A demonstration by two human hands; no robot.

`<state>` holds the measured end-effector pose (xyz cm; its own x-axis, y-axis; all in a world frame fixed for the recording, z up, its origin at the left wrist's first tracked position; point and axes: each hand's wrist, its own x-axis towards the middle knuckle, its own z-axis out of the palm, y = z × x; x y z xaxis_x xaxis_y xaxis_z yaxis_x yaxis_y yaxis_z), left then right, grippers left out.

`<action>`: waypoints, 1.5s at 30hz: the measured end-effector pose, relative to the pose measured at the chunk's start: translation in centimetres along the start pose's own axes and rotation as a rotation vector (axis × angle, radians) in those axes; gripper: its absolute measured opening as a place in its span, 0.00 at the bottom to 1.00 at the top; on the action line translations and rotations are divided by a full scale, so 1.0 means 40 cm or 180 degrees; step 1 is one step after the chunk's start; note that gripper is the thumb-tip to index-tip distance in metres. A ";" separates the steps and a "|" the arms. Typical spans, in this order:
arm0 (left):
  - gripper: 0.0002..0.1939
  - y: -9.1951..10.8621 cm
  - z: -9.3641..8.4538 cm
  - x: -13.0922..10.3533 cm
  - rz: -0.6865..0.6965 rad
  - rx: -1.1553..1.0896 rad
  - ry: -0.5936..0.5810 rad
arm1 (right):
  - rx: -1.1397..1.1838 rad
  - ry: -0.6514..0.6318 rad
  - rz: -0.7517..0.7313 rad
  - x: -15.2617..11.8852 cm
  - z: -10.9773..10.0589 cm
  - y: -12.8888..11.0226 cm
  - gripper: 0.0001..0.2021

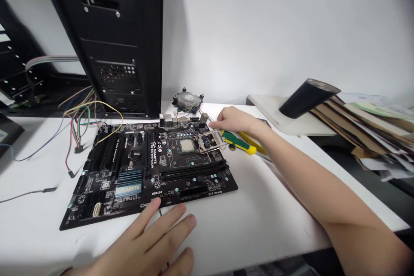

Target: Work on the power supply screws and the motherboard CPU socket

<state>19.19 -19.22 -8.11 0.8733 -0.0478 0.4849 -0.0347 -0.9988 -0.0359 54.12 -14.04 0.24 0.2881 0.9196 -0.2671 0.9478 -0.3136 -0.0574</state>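
Observation:
A black motherboard (142, 168) lies flat on the white table (258, 215). Its CPU socket holds a processor (186, 145), and the metal socket cover (210, 141) is swung open to the right. My right hand (233, 120) reaches over the board's far right corner, fingertips pinched at the top edge of the open cover or its lever. My left hand (152, 246) rests on the table at the board's near edge, fingers spread, one fingertip touching the board. It holds nothing.
A green and yellow screwdriver (239, 142) lies right of the board under my wrist. A CPU cooler (188, 99) sits behind the board. A black PC case (119, 39) with loose coloured wires (80, 125) stands at the back left. Stacked papers (365, 129) lie right.

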 end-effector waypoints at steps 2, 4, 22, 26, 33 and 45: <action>0.06 0.005 0.026 -0.013 -0.0075 0.0022 0.0111 | 0.0062 -0.0083 -0.0034 -0.001 0.001 -0.002 0.21; 0.07 0.008 0.046 -0.023 -0.0140 -0.0008 0.0153 | 0.0095 -0.0150 -0.0023 -0.004 0.000 -0.005 0.21; 0.05 -0.016 -0.001 0.019 -0.0429 0.0158 0.0006 | 0.0684 -0.0222 0.0221 -0.006 0.005 -0.019 0.14; 0.08 -0.021 -0.010 0.030 -0.0461 0.0261 -0.0023 | 0.1298 -0.0179 0.0289 0.002 0.001 0.011 0.13; 0.08 -0.021 -0.013 0.018 -0.0408 0.0202 -0.0340 | 0.2956 0.0118 0.0546 0.004 -0.030 0.069 0.10; 0.10 -0.025 0.001 -0.010 -0.0405 0.0065 -0.0452 | 0.4812 -0.0033 -0.0156 -0.035 -0.074 0.018 0.05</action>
<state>18.91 -18.19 -8.29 0.9299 0.0828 0.3585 0.0889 -0.9960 -0.0006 54.78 -14.86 3.41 0.2542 0.9364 -0.2418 -0.0737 -0.2306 -0.9703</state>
